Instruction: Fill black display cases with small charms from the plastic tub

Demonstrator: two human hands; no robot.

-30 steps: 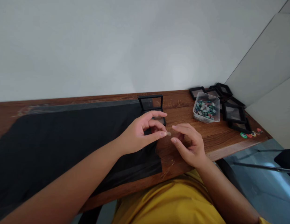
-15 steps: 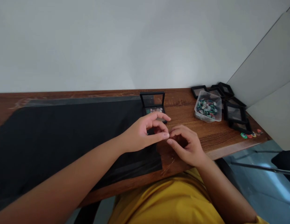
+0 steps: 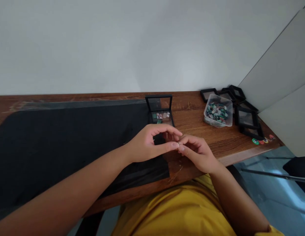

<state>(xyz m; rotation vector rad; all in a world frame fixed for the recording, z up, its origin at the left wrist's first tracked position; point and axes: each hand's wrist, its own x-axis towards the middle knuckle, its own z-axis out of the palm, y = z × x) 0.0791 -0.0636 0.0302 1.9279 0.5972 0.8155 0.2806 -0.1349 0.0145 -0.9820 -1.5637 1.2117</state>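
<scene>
Small pale piece (image 3: 179,144) — pinched at the fingertips

Left hand (image 3: 154,143) and right hand (image 3: 198,152): thumbs and fingers closed on it, mostly hiding it, above wooden table (image 3: 189,114). Behind: black hinged display case (image 3: 159,96), open, small coloured pieces inside. Farther right: clear plastic tub (image 3: 229,122), filled; round badges (image 3: 255,141) — markings too small to read

On the table (image 3: 191,114), the tub (image 3: 214,123) lies right of the case (image 3: 160,111).
</scene>
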